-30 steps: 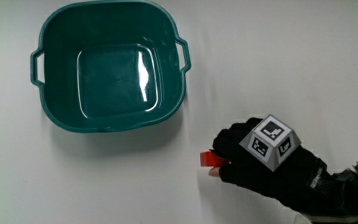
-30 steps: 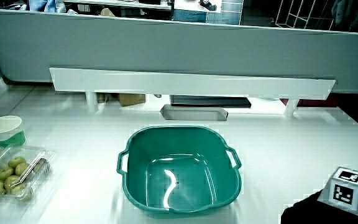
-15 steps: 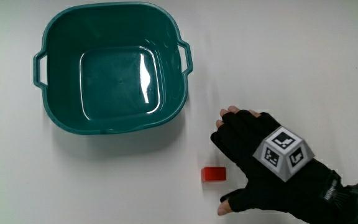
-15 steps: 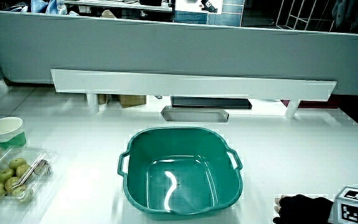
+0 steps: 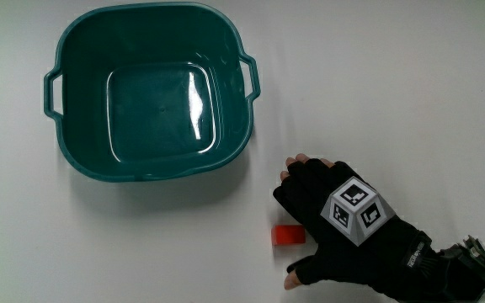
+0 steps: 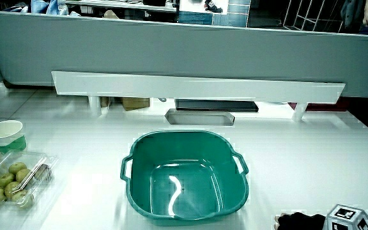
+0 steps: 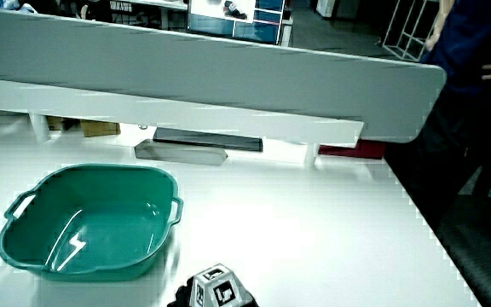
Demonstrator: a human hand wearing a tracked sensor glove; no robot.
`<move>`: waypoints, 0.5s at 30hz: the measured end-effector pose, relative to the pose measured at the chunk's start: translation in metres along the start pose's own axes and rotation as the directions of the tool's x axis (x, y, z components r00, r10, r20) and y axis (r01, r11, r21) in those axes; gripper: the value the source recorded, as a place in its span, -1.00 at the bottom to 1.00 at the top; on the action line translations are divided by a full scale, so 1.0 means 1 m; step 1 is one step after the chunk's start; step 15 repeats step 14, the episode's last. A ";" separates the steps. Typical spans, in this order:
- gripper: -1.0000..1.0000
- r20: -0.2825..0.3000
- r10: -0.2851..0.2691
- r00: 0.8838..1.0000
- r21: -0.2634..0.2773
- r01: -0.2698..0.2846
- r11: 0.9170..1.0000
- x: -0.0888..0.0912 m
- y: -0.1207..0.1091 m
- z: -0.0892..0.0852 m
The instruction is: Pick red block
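The white counter (image 5: 411,93) is carrying a teal basin (image 5: 150,88), which is sitting empty. The hand (image 5: 335,227) is lying just beside the red block (image 5: 289,235), nearer the person than the basin, its fingers spreading loosely and its thumb reaching out, gripping nothing. The block is resting on the counter, just clear of the basin, between fingers and thumb.

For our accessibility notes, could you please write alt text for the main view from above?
A black-gloved hand with a patterned cube on its back rests spread on a white table, a small red block lying free between its thumb and fingers. An empty teal basin with two handles sits farther from the person.
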 end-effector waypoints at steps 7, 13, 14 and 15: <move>1.00 0.014 -0.001 1.000 0.059 0.000 0.998 0.003 -0.012 0.028; 1.00 0.014 0.000 1.000 0.111 -0.002 0.994 0.004 -0.021 0.048; 1.00 0.015 0.004 1.000 0.120 -0.006 0.993 0.003 -0.022 0.052; 1.00 0.015 0.004 1.000 0.120 -0.006 0.993 0.003 -0.022 0.052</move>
